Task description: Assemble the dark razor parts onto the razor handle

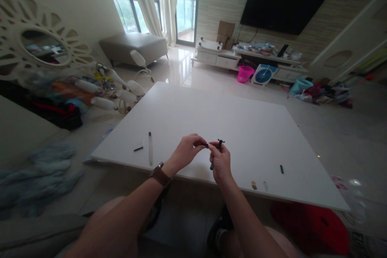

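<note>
Both hands are raised over the near part of the white table (217, 117), close together, slightly right of its left half. Left hand (187, 151): fingertips closed in a pinch on a small black piece (204, 144), whose free end meets the right thumb. Right hand (221, 164): fingers wrapped round a dark stick-like tool (219, 145), its pronged head standing above the fist and its lower end showing below. Whether the black piece and the tool are joined cannot be told; the fingers cover that part.

Risks, as judged. The pinch covers little surface; a slip or uneven pull could drop the piece, and the near edge is close enough for it to bounce to the floor. Tilting the tool could catch its prongs on the fingers. If parts are small and dark, mix-up is possible: a black strip (138, 149) lies left beside a pale brush (150, 149), a dark stub (281, 169) lies right. A yellowish scrap (254, 185) and a clear scrap (265, 186) sit by the near edge; the right forearm could sweep them off.
</note>
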Tool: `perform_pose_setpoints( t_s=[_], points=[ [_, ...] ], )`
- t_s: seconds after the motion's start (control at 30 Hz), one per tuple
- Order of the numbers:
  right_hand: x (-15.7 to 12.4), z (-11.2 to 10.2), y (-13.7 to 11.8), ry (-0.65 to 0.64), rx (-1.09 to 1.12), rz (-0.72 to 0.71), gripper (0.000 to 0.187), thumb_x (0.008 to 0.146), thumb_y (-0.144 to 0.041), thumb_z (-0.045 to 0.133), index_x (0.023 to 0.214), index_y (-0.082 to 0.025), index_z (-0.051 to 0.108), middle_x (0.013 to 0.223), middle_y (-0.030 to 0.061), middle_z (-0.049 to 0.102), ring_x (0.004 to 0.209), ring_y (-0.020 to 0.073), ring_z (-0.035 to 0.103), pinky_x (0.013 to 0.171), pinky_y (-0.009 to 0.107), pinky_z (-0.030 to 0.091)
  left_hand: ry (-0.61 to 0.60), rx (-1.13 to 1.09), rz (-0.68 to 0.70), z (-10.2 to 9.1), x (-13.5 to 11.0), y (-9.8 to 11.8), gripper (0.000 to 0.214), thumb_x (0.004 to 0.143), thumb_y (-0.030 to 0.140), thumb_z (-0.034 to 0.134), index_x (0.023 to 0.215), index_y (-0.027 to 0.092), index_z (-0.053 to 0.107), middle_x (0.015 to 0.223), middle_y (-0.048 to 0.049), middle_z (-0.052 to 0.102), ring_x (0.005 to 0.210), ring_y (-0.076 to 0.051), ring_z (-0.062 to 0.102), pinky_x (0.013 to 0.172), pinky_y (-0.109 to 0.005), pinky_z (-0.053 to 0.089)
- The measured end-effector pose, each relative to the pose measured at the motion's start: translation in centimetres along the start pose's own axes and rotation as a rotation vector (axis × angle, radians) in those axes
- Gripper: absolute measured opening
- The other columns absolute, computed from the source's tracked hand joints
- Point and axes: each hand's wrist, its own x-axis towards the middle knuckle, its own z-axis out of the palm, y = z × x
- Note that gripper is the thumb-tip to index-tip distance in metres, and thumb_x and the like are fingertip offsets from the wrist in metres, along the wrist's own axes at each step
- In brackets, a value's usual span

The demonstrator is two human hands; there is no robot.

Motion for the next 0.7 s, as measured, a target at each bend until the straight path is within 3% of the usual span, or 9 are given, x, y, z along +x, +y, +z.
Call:
perform_pose_setpoints(
  t_s=[0.2, 0.37, 0.57, 0.7],
  points=[
    [-0.3, 0.0, -0.2, -0.001, -0.022, -0.026, 0.031, 0.067, -0.036, 0.082, 0.082, -0.015, 0.066, 0.052, -0.0072, 0.048, 0.039, 0.0053, 0.034, 0.036, 0.019, 0.022, 0.020, -0.067, -0.052, 0.3, -0.3, -0.1, 0.006, 0.083, 0.022, 0.070, 0.085, 0.019, 0.075, 0.082, -0.0022, 0.074, 0.077, -0.015, 0.067, 0.075, -0.027, 0.051],
    [-0.3, -0.2, -0.1, -0.001, -0.038, -0.046, 0.035, 0.066, -0.041, 0.084, 0.083, -0.015, 0.067, 0.059, -0.0040, 0.056, 0.040, 0.0051, 0.036, 0.036, 0.020, 0.023, 0.004, -0.087, -0.095, 0.3, -0.4, -0.6, 0.012, 0.081, 0.027, 0.071, 0.089, 0.019, 0.076, 0.085, -0.0037, 0.077, 0.080, -0.018, 0.070, 0.078, -0.030, 0.053],
    [-0.3, -0.4, -0.6, -0.021, -0.010, -0.053, 0.033, 0.071, -0.043, 0.080, 0.082, -0.015, 0.066, 0.069, 0.0006, 0.065, 0.040, 0.0043, 0.034, 0.036, 0.021, 0.022, -0.041, -0.185, -0.136, 0.1, -0.2, -0.7, 0.013, 0.079, 0.027, 0.073, 0.089, 0.018, 0.077, 0.083, -0.0038, 0.077, 0.077, -0.018, 0.069, 0.074, -0.029, 0.053],
    [-0.4, -0.3, -1.1, -0.043, 0.012, -0.041, 0.028, 0.076, -0.042, 0.074, 0.080, -0.016, 0.065, 0.079, 0.0037, 0.070, 0.041, 0.0042, 0.036, 0.036, 0.021, 0.021, 0.053, -0.086, -0.109, 0.0, -0.1, -0.2, 0.012, 0.078, 0.030, 0.074, 0.080, 0.018, 0.077, 0.068, -0.0018, 0.072, 0.063, -0.014, 0.062, 0.062, -0.026, 0.048]
  ],
)
